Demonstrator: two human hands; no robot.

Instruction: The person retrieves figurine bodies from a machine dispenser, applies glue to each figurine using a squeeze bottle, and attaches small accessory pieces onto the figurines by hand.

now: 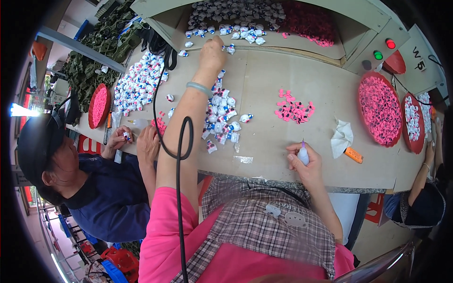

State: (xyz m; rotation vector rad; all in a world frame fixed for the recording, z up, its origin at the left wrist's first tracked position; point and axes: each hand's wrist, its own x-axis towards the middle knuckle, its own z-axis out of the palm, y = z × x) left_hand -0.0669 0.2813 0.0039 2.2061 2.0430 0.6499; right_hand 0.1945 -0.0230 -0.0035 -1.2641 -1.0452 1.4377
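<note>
My left hand (213, 51) reaches far across the table to the front edge of the cabinet opening. Its fingers curl down, and whatever they hold is hidden; a small white-and-blue figure (230, 49) sits right beside them. My right hand (306, 165) grips a small squeeze bottle (303, 155) with a thin purple needle tip, upright near the table's front edge. Under and beside my left forearm lies a pile of white figures with blue and red parts (219, 118). A loose cluster of small pink pieces (295, 109), some showing dark faces, is spread beyond my right hand.
A crumpled tissue (342, 137) and an orange lighter (353, 154) lie right of my right hand. Red trays (402, 120) hold pink pieces and figures. A black cable (178, 198) hangs across the view. People work at left (108, 188) and far right.
</note>
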